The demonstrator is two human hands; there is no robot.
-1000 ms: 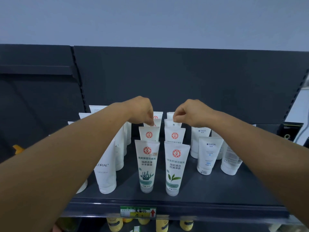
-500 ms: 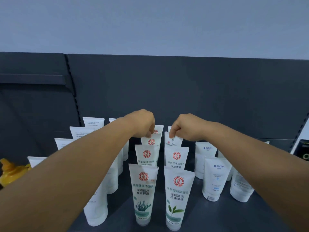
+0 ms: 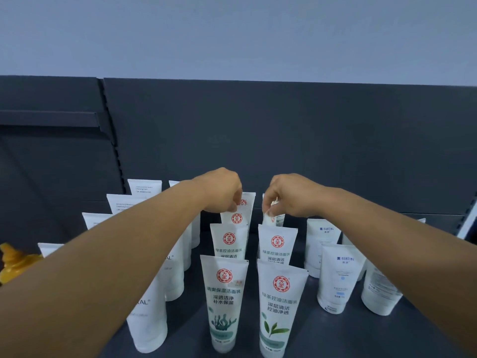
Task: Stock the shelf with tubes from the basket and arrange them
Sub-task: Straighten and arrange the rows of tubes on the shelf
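Observation:
Two rows of white tubes with red round logos stand cap-down on the dark shelf (image 3: 335, 337), running front to back. My left hand (image 3: 222, 191) reaches over the left row and pinches the top edge of the third tube back (image 3: 236, 218). My right hand (image 3: 286, 195) pinches the top of the third tube in the right row (image 3: 271, 219), which leans a little. The front tubes show a seaweed picture (image 3: 223, 303) and a green-leaf picture (image 3: 280, 311). The basket is out of view.
Plain white tubes (image 3: 148, 321) stand in a row to the left, partly behind my left forearm. White tubes with blue print (image 3: 336, 277) stand to the right. A yellow object (image 3: 15, 262) sits at the far left. The dark back panel (image 3: 284, 140) rises behind.
The camera has moved closer and tipped up, so the shelf's front edge has left the view. Both hands stay pinched on the rear tubes, and the right-hand tube is now tilted.

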